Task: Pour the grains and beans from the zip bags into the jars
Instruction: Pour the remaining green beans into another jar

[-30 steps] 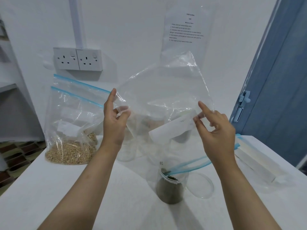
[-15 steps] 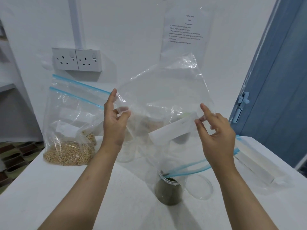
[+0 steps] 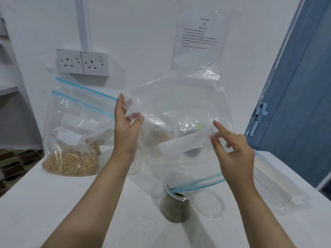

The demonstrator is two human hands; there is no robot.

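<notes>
1. Above the open jar (image 3: 175,206) near the front of the bench (image 3: 53,203), you held an upended zip bag (image 3: 179,111) with its blue zip mouth hanging down into the jar's opening and its closed bottom raised toward the wall.
2. Your left hand (image 3: 126,129) pinched one upper corner of the bag between thumb and fingers; your right hand (image 3: 232,149) pinched the opposite edge beside the white label, the index finger lifted and the other fingers loosely curled.
3. The bag looked all but empty, while the jar was nearly full of dark green beans, so this pour was, as I judged it, at its shake-out stage.
4. To finish well, you needed to keep the zip mouth inside the rim while lifting the bottom corners higher and flicking the film lightly, so that any beans caught in creases or the zip track would drop straight down.
5. You had to avoid pulling the bag sideways, since the mouth touching the rim might have tipped the jar or scattered beans.
6. The clear lid (image 3: 208,203) lay just beside the jar, on its right, ready for closing.
7. Further zip bags of pale beans (image 3: 69,163) stood at the back left, their contents not yet poured.
</notes>
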